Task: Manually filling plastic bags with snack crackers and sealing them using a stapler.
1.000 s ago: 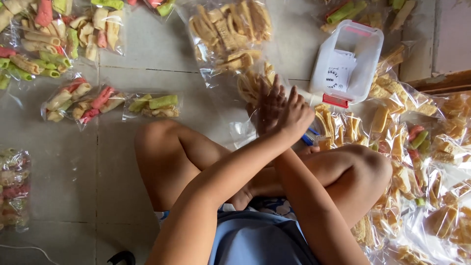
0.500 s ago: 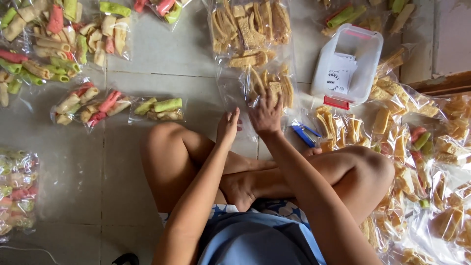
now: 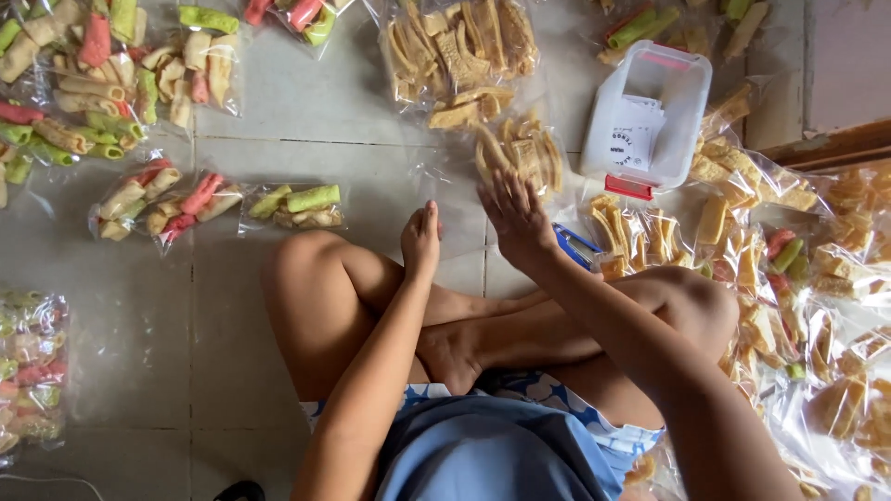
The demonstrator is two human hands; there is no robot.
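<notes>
Seated cross-legged on the tiled floor (image 3: 232,371); far left, clear bags of pink, green and cream snack sticks (image 3: 167,199), then a small bag of green sticks (image 3: 295,206) just beyond the knee. Left hand (image 3: 420,241) hovers edge-on, fingers together and straight, grip holding nothing; right hand (image 3: 515,215) spread flat, grip wide, resting on the near edge of a clear bag of tan crisps (image 3: 522,153). Right of that, a blue tool (image 3: 577,246) on the floor; a white lidded tub with red clips (image 3: 650,121); more crisp bags (image 3: 742,269) heaped at far right.

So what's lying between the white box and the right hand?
In the head view, a clear bag of yellow snack sticks lies between the white box and the right hand; the fingers reach its near edge.
</notes>
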